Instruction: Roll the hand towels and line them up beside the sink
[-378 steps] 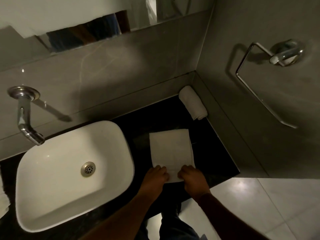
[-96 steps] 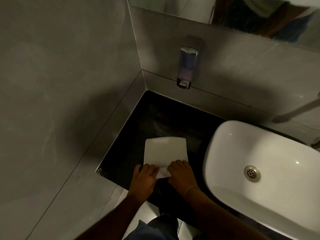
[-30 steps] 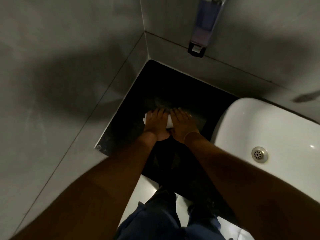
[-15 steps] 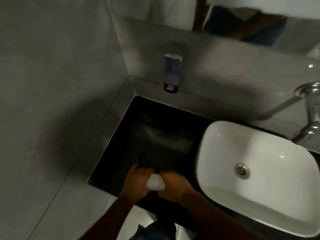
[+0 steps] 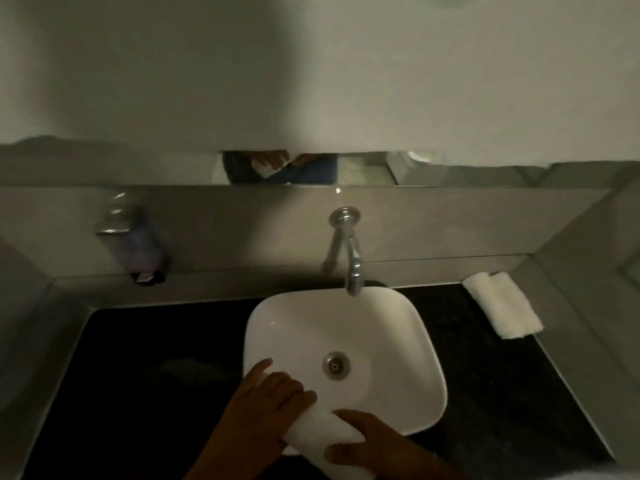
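Note:
A rolled white hand towel [image 5: 320, 436] is held in the air over the front edge of the white sink [image 5: 398, 327]. My left hand [image 5: 261, 400] wraps its upper left end. My right hand [image 5: 370, 448] grips its lower right end. Two more rolled white towels [image 5: 502, 308] lie side by side on the black counter [image 5: 145, 393] at the back right corner, against the wall.
A chrome tap [image 5: 349, 258] sticks out of the wall over the sink. A soap dispenser [image 5: 142, 247] hangs on the wall at the back left. A mirror strip [image 5: 450, 173] runs above the grey splashback.
Both hands lifted the rolled towel from the left counter and carried it right, over the sink's front edge. The view swung right, showing the rolled towels at the back right.

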The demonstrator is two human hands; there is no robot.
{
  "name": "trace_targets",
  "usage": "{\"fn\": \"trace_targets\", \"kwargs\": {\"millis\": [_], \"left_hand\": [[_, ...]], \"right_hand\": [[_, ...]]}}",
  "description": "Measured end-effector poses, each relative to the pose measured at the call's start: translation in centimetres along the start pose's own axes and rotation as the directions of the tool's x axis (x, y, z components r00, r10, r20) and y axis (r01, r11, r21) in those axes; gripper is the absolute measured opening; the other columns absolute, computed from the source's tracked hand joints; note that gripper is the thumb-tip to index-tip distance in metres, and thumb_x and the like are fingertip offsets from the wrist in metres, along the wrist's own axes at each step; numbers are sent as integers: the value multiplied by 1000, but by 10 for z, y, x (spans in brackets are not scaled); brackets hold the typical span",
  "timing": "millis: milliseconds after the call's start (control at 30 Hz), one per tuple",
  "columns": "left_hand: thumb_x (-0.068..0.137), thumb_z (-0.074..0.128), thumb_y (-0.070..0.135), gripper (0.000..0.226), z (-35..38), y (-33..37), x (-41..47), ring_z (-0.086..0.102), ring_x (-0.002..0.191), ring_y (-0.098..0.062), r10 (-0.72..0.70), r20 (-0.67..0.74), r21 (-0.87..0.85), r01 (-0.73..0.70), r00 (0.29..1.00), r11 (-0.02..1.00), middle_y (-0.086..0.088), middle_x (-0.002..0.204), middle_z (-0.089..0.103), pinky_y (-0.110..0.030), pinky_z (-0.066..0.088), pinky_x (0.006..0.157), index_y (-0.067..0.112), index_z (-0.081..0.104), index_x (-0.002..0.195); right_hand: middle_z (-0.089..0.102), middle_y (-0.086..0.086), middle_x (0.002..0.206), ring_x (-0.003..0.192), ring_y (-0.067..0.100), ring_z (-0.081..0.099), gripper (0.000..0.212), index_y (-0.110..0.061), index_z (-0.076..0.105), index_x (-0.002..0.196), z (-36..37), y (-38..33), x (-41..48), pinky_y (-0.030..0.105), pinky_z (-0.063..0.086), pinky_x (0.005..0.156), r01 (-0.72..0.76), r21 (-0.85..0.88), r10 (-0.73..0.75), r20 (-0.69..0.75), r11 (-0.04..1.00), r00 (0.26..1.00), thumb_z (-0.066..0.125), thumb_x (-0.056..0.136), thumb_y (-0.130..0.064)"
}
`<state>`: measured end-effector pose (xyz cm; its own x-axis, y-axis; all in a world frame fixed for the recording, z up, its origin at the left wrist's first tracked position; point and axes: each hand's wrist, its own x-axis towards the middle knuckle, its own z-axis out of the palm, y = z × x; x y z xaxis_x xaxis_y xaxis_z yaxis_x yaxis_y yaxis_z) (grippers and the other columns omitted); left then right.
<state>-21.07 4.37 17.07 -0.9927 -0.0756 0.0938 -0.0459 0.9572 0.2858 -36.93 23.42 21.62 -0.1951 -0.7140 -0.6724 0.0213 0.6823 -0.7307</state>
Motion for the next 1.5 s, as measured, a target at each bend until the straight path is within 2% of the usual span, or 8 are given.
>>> {"fn": "trace_targets", "kwargs": {"millis": [200, 367, 767, 933, 1067, 1167, 1367, 1500], "left_hand": [[78, 77, 44, 75, -5, 43, 137, 45, 135, -16, -172, -113, -67, 165, 979, 984, 4, 149, 47, -42, 32, 117, 31, 46, 145], [85, 66, 42, 71, 32, 93, 213, 43, 138, -12, -333, -68, 3, 334, 941, 943, 10, 148, 47, -54, 21, 119, 35, 38, 150], [80, 63, 36, 67, 110, 202, 273, 47, 127, 3, -274, 130, 0, 276, 953, 961, 25, 131, 56, -50, 25, 112, 45, 43, 143], [75, 57, 37, 65, 112, 212, 271, 50, 112, 11, -321, 188, -22, 331, 928, 944, 31, 109, 61, -40, 15, 114, 48, 47, 139], [74, 55, 37, 68, 120, 212, 266, 53, 107, 13, -360, 204, -5, 369, 910, 930, 32, 103, 61, -40, 15, 114, 48, 43, 140], [77, 56, 35, 68, 125, 211, 265, 56, 105, 13, -356, 208, -11, 366, 911, 931, 32, 104, 61, -43, 20, 112, 48, 41, 142], [79, 54, 30, 66, 128, 218, 268, 56, 103, 10, -323, 182, -33, 334, 929, 942, 29, 101, 61, -45, 19, 113, 46, 41, 142], [80, 54, 29, 64, 127, 222, 268, 56, 102, 11, -317, 170, -12, 324, 933, 946, 29, 100, 59, -46, 20, 112, 47, 41, 140]], "right_hand": [[69, -11, 120, 106, 4, 65, 70, -40, 64, 119, -121, 52, -25, 27, 54, 91, 89, 197, -22, -318, 976, 948, 87, 56, -64], [65, -11, 106, 89, 4, 64, 38, -35, 60, 110, -230, 114, -23, 12, 50, 61, 182, 371, 67, -567, 910, 821, 82, 79, -33], [57, 4, 130, 97, 21, 61, 82, -17, 45, 147, -423, 237, 99, 30, 52, 68, 148, 683, 319, -508, 715, 800, 82, 78, -42], [49, 12, 145, 125, 34, 50, 90, -13, 45, 146, -424, 258, 125, 46, 44, 105, 264, 812, 599, -568, 521, 564, 89, 71, -35], [60, 14, 131, 111, 32, 60, 84, -7, 58, 129, -404, 257, 132, 47, 52, 95, 234, 807, 732, -590, 542, 341, 90, 63, -48], [59, 13, 134, 115, 31, 58, 78, -5, 58, 130, -406, 246, 132, 39, 48, 97, 307, 798, 700, -603, 519, 382, 84, 72, -50], [27, 14, 160, 141, 35, 32, 141, -10, 19, 156, -416, 253, 142, 49, 27, 117, 329, 793, 670, -610, 513, 423, 65, 47, -88], [51, 13, 144, 124, 33, 52, 99, -7, 46, 143, -408, 248, 128, 39, 40, 103, 311, 732, 607, -679, 606, 413, 78, 69, -64]]}}
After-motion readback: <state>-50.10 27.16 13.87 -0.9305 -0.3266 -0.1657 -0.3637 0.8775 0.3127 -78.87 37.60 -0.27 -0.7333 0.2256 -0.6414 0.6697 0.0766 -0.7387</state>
